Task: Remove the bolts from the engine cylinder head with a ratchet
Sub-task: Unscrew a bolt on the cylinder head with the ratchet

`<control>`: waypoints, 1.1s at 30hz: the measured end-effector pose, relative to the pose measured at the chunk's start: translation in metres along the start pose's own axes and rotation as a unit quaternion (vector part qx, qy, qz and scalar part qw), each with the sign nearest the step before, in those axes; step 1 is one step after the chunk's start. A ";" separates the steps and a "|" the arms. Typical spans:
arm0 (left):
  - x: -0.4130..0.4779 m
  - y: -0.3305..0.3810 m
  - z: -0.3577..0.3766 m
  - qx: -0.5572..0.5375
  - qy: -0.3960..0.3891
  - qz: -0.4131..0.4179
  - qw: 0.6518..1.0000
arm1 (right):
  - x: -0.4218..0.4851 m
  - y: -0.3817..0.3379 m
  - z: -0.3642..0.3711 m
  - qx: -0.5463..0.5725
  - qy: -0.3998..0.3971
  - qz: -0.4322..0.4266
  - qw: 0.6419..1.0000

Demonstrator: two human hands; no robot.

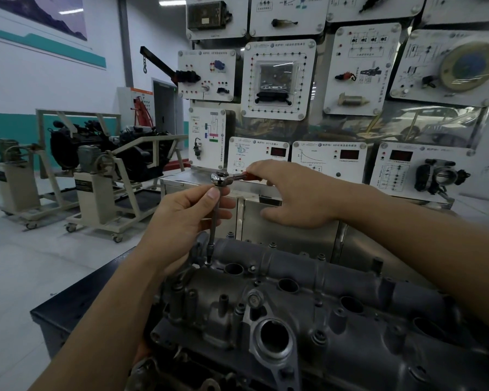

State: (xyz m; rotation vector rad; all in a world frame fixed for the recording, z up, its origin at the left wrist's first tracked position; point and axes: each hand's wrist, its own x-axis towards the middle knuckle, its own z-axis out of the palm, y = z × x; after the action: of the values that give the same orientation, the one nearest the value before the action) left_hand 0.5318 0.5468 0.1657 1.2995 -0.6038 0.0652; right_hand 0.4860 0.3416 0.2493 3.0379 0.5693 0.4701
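You're mid-way through loosening 1 bolt (208, 263) at the far left end of the cylinder head (294, 306), which lies on the near bench. The ratchet (220, 178) stands above it on a long extension bar (213, 232), whose socket end reaches down to that bolt. Your left hand (187, 218) pinches the bar just under the ratchet head, thumb on top, steadying it upright. Your right hand (291, 193) lies on the red handle, fingers fairly straight along it, thumb hanging free below. Several other bolts stand along the head, so most of the job looks undone. Next, I'd judge, swing the handle while keeping the bar square on the bolt.
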 end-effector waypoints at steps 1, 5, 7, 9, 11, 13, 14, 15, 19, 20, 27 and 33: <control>0.000 0.000 0.000 -0.001 0.004 0.003 1.000 | 0.000 -0.002 -0.001 -0.015 0.026 -0.002 1.000; -0.001 0.000 0.001 0.003 0.025 0.011 1.000 | -0.002 -0.010 -0.010 -0.036 0.112 -0.005 0.993; -0.002 0.001 0.002 0.012 0.031 0.017 0.999 | -0.004 -0.012 -0.017 0.080 0.069 -0.017 0.994; -0.003 0.001 0.004 0.017 0.034 0.025 0.999 | -0.007 -0.017 -0.022 0.228 -0.018 -0.018 0.973; -0.003 0.002 0.006 0.013 0.046 0.028 0.998 | -0.008 -0.020 -0.021 0.331 -0.078 -0.014 0.940; -0.003 0.002 0.007 0.006 0.062 0.027 0.998 | -0.006 -0.019 -0.016 0.380 -0.109 0.000 0.919; -0.003 0.002 0.007 0.006 0.065 0.029 0.997 | -0.004 -0.017 -0.014 0.391 -0.119 0.004 0.913; -0.003 0.002 0.007 0.006 0.065 0.031 0.997 | -0.004 -0.015 -0.014 0.397 -0.124 0.005 0.909; -0.004 0.002 0.005 0.009 0.051 0.026 0.998 | -0.004 -0.004 -0.022 0.361 -0.076 0.003 0.929; -0.003 0.002 0.005 0.017 0.043 0.024 0.999 | -0.005 0.001 -0.025 0.327 -0.046 0.001 0.944; -0.002 0.001 0.003 0.048 -0.009 0.015 0.999 | 0.001 0.007 -0.005 0.120 0.057 -0.002 0.991; -0.001 0.001 0.002 0.051 0.006 0.013 0.999 | 0.001 0.007 0.004 0.084 -0.030 -0.011 0.996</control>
State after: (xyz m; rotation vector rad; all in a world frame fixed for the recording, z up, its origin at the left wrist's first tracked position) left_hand 0.5295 0.5461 0.1664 1.3899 -0.6142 0.1267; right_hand 0.4905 0.3358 0.2463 3.1876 0.6718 0.3467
